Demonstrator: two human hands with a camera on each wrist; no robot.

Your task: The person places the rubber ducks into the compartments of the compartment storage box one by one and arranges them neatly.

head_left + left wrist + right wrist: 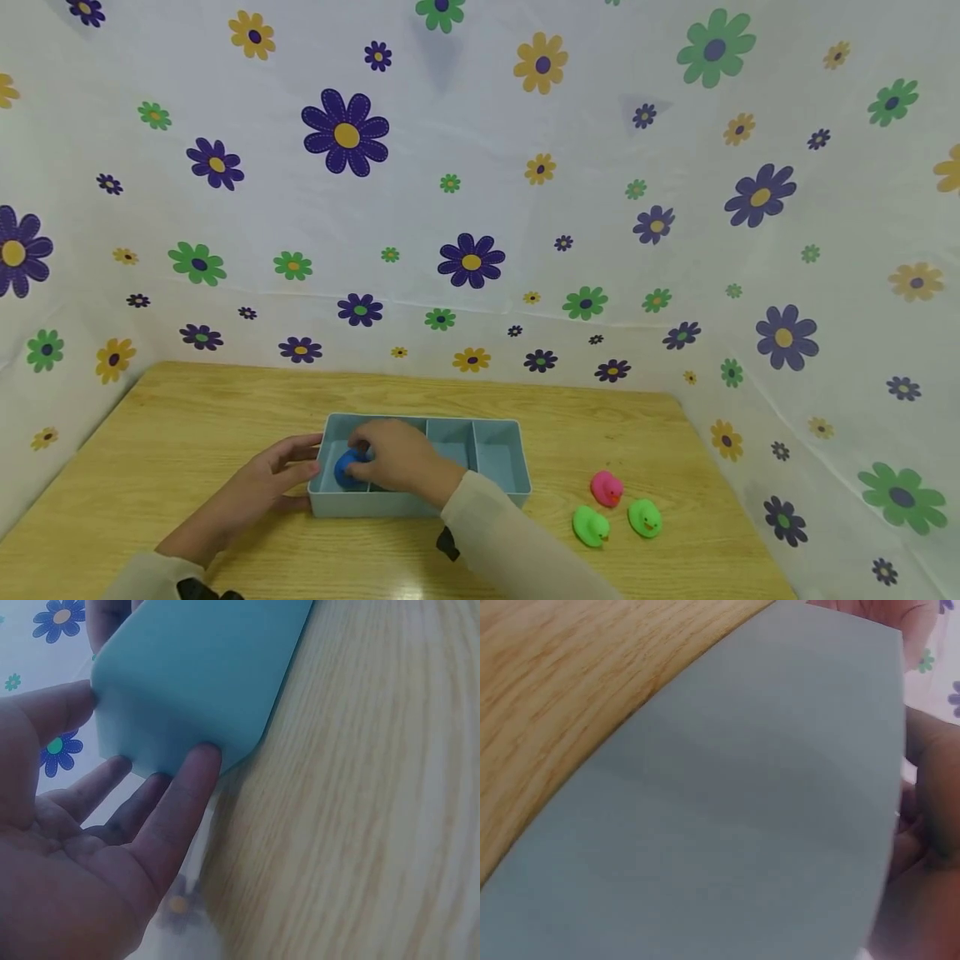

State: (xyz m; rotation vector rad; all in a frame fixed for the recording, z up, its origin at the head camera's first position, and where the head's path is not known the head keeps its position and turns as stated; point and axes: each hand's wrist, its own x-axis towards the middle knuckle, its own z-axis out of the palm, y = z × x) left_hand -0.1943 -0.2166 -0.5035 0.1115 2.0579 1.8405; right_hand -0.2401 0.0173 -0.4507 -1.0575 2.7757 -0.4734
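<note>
Blue toy (347,468) sits low in the left compartment (339,433) of the tray (504,422), toward its near side. Its shape may be a duck's, but the right hand (401,454) covers too much of it to be sure. That hand reaches over the near wall, with thumb and fingers pinching the toy. The left hand (262,483) rests at the tray's left end, fingers loosely extended, their tips touching the end wall.

The toy looks light and probably a little soft, its smooth skin perhaps slightly slippery, and hardly fragile. Its rounded sides seem the best place for a thumb-and-finger hold. The tray looks stiff and light enough to slide, so bracing its end makes sense.

Counted: one blue toy, one tray, one pink duck (606,489) and two green ducks (590,527) (645,518). The three ducks stand on the worktop (240,396), to the right of the tray, the pink one farthest. Two dividers (473,446) show clearly; a third seems partly hidden beneath the right hand.
</note>
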